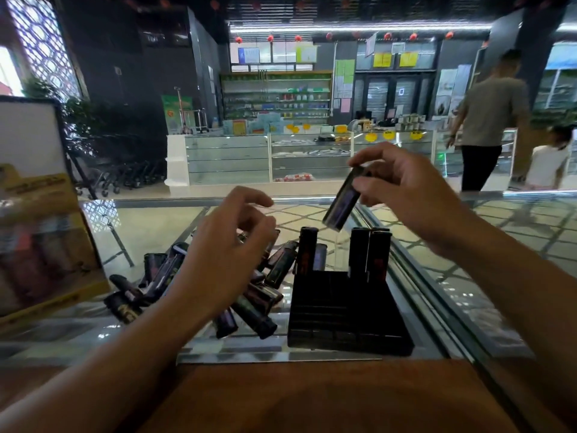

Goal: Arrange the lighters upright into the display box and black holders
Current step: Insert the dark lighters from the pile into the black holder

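Shop counters and stocked shelves fill the background, and close in front lies a glass countertop (150, 232) carrying the work. On it stands a black holder (343, 314) with a few lighters upright in its far slots (371, 254); most slots nearer the person look unfilled. To its left, loose lighters (256, 310) lie in a jumbled heap, and a yellow display box (40, 245) stands blurred at the far left. The right hand (402, 189) pinches one lighter (342, 203), tilted, above the holder's back row. The left hand (224, 254) hovers over the heap with fingers loosely curled, holding nothing that I can see. Because the lighter is slanted, it could catch a slot edge or knock the standing ones over unless straightened first.
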A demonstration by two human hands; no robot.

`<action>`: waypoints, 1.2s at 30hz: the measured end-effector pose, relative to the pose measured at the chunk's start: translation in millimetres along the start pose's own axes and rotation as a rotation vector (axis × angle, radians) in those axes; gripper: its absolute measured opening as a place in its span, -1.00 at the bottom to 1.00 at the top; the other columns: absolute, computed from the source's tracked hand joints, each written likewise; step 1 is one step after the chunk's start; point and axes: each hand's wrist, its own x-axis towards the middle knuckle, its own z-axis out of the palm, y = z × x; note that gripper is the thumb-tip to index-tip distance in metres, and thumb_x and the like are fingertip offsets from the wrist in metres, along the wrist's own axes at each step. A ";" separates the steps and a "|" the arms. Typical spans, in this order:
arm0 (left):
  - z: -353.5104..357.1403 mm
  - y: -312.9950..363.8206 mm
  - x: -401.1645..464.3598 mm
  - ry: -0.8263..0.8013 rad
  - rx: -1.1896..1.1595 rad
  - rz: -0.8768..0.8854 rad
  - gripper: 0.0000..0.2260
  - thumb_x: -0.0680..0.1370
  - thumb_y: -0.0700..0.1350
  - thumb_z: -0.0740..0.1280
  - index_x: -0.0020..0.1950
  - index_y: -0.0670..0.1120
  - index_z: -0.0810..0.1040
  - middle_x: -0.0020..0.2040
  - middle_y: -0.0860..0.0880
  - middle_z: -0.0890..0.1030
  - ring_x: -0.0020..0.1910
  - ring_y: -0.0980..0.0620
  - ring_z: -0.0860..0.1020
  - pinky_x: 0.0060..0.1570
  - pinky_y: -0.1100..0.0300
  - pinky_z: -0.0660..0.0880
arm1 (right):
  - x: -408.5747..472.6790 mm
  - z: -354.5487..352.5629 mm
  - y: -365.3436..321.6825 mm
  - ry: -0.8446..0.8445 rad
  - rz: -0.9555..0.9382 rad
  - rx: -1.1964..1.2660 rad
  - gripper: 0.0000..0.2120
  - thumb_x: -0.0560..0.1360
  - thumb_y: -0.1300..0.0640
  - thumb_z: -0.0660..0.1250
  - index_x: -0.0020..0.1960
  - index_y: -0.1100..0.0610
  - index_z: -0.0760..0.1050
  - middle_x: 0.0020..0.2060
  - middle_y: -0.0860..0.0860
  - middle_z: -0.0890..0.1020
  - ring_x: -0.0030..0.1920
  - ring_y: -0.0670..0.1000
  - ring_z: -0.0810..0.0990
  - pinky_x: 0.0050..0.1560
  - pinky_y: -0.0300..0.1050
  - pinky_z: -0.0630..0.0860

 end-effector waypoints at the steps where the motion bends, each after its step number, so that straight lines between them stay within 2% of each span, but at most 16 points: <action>1: -2.1 -4.9 6.1 0.001 0.020 -0.031 -0.86 0.59 -0.12 0.32 0.12 0.07 0.50 -0.18 0.04 0.67 -0.33 0.04 0.64 -0.24 0.00 0.57 | 3.0 -4.5 5.0 0.028 0.015 0.017 -0.81 0.55 0.25 0.36 0.07 -0.01 0.55 -0.22 -0.06 0.69 -0.24 -0.09 0.60 -0.03 -0.10 0.58; 5: 2.3 -24.9 41.1 -0.117 0.133 -0.162 -0.83 0.55 -0.14 0.37 0.12 0.04 0.53 -0.14 0.03 0.69 -0.15 0.05 0.65 -0.04 0.02 0.59 | 9.7 -7.0 26.9 0.053 0.070 0.091 -0.83 0.55 0.25 0.38 0.06 0.01 0.55 -0.25 -0.06 0.68 -0.25 -0.10 0.59 -0.07 -0.14 0.59; 8: 20.8 -35.2 68.8 -0.373 0.349 -0.152 -0.78 0.54 0.02 0.39 0.16 0.03 0.53 -0.05 0.09 0.68 -0.07 0.02 0.65 0.04 0.03 0.58 | 11.4 -1.8 39.7 0.050 0.089 0.137 -0.84 0.54 0.26 0.38 0.06 0.04 0.56 -0.24 0.00 0.67 -0.28 -0.12 0.56 -0.13 -0.20 0.54; 10: 38.5 -38.9 85.7 -0.577 0.530 -0.159 -0.72 0.58 0.07 0.35 0.17 -0.08 0.52 0.05 -0.04 0.65 0.00 -0.05 0.61 -0.01 0.14 0.50 | 11.1 -2.8 48.4 0.072 0.109 0.146 -0.85 0.54 0.25 0.39 0.05 0.03 0.57 -0.25 0.01 0.68 -0.29 -0.07 0.54 -0.13 -0.14 0.53; 11: 47.1 -42.2 93.6 -0.667 0.599 -0.171 -0.71 0.59 0.09 0.32 0.10 -0.13 0.52 0.06 -0.12 0.64 -0.01 -0.09 0.59 -0.06 0.15 0.45 | 10.2 -4.6 52.4 0.075 0.114 0.142 -0.85 0.54 0.25 0.39 0.05 0.04 0.57 -0.30 -0.02 0.67 -0.30 -0.05 0.52 -0.13 -0.11 0.52; 14: 63.1 -44.8 108.8 -0.849 0.637 -0.268 -0.47 0.51 0.28 0.28 -0.10 -0.24 0.55 -0.16 -0.17 0.60 -0.22 -0.09 0.50 -0.19 0.13 0.39 | 6.1 -13.9 60.9 0.091 0.120 0.139 -0.85 0.54 0.23 0.39 0.06 0.02 0.58 -0.37 0.02 0.64 -0.31 0.04 0.44 -0.17 -0.01 0.42; 17: 68.4 -39.5 115.9 -0.941 0.661 -0.348 -0.53 0.50 0.30 0.36 -0.24 -0.12 0.54 -0.29 -0.03 0.48 -0.29 -0.01 0.44 -0.27 0.18 0.37 | 4.7 -21.5 63.4 0.091 0.126 0.186 -0.86 0.54 0.21 0.40 0.05 0.01 0.59 -0.40 0.01 0.60 -0.28 0.09 0.31 -0.19 0.00 0.29; 19: 71.3 -36.2 119.0 -0.980 0.682 -0.360 -0.56 0.51 0.26 0.36 -0.26 -0.11 0.53 -0.28 -0.02 0.44 -0.32 0.02 0.41 -0.33 0.21 0.36 | 5.2 -22.5 62.5 0.088 0.127 0.202 -0.86 0.55 0.20 0.40 0.06 0.01 0.59 -0.38 -0.03 0.61 -0.30 0.10 0.27 -0.24 -0.02 0.27; 21: 75.4 -35.0 120.5 -0.997 0.714 -0.374 -0.50 0.51 0.30 0.34 -0.05 -0.18 0.55 -0.16 -0.07 0.50 -0.27 0.00 0.46 -0.34 0.22 0.40 | 5.2 -21.6 61.8 0.084 0.118 0.189 -0.86 0.56 0.19 0.39 0.09 0.02 0.58 -0.37 -0.06 0.64 -0.30 0.09 0.27 -0.31 -0.09 0.28; 24: 80.4 -25.7 121.0 -1.015 0.776 -0.378 -0.32 0.48 0.32 0.34 0.29 -0.23 0.46 0.07 -0.12 0.56 -0.16 -0.02 0.56 -0.29 0.18 0.50 | 5.2 -21.6 62.6 0.082 0.110 0.154 -0.85 0.56 0.20 0.39 0.11 0.02 0.57 -0.38 -0.10 0.63 -0.29 0.08 0.29 -0.33 -0.14 0.28; 26: 83.0 -21.2 123.6 -1.036 0.760 -0.382 -0.29 0.48 0.28 0.38 0.37 -0.26 0.43 0.00 -0.10 0.60 -0.21 0.00 0.59 -0.28 0.18 0.55 | 4.9 -22.2 64.8 0.076 0.106 0.148 -0.84 0.55 0.21 0.40 0.10 0.02 0.57 -0.42 -0.10 0.60 -0.30 0.08 0.28 -0.33 -0.14 0.27; 28: 85.3 -19.4 126.0 -1.044 0.719 -0.376 -0.32 0.48 0.20 0.44 0.38 -0.27 0.43 -0.03 -0.10 0.62 -0.27 0.02 0.59 -0.29 0.18 0.58 | 4.2 -22.8 66.7 0.074 0.101 0.144 -0.82 0.53 0.23 0.40 0.09 0.03 0.57 -0.44 -0.09 0.56 -0.34 0.07 0.27 -0.35 -0.14 0.26; 30: 87.5 -21.6 126.5 -1.040 0.655 -0.389 -0.38 0.49 0.06 0.48 0.38 -0.30 0.42 0.13 -0.20 0.63 -0.16 -0.06 0.66 -0.12 0.09 0.64 | 4.2 -24.2 68.1 0.083 0.093 0.129 -0.82 0.53 0.24 0.40 0.09 0.04 0.57 -0.42 -0.06 0.56 -0.37 0.04 0.28 -0.36 -0.13 0.28; 32: 86.1 -23.1 123.9 -1.043 0.640 -0.343 -0.51 0.53 -0.06 0.46 0.34 -0.30 0.45 0.17 -0.27 0.63 -0.03 -0.12 0.66 -0.02 0.05 0.60 | 4.4 -24.9 69.2 0.086 0.095 0.122 -0.82 0.53 0.25 0.39 0.09 0.04 0.58 -0.37 0.02 0.57 -0.39 0.02 0.29 -0.37 -0.16 0.29; 34: 81.3 -24.5 119.9 -1.033 0.657 -0.270 -0.65 0.57 -0.12 0.40 0.28 -0.28 0.53 0.14 -0.24 0.65 -0.05 -0.07 0.61 -0.13 0.16 0.53 | 4.5 -24.7 71.3 0.067 0.103 0.125 -0.83 0.53 0.25 0.39 0.10 0.06 0.58 -0.33 0.12 0.53 -0.42 -0.02 0.26 -0.40 -0.18 0.26; 36: 74.7 -27.2 115.8 -1.004 0.623 -0.205 -0.73 0.59 -0.18 0.36 0.27 -0.25 0.54 0.10 -0.14 0.65 -0.07 -0.02 0.55 -0.19 0.24 0.46 | 4.9 -23.9 74.1 0.045 0.107 0.120 -0.83 0.54 0.26 0.39 0.11 0.10 0.57 -0.37 0.10 0.48 -0.43 -0.03 0.25 -0.40 -0.18 0.24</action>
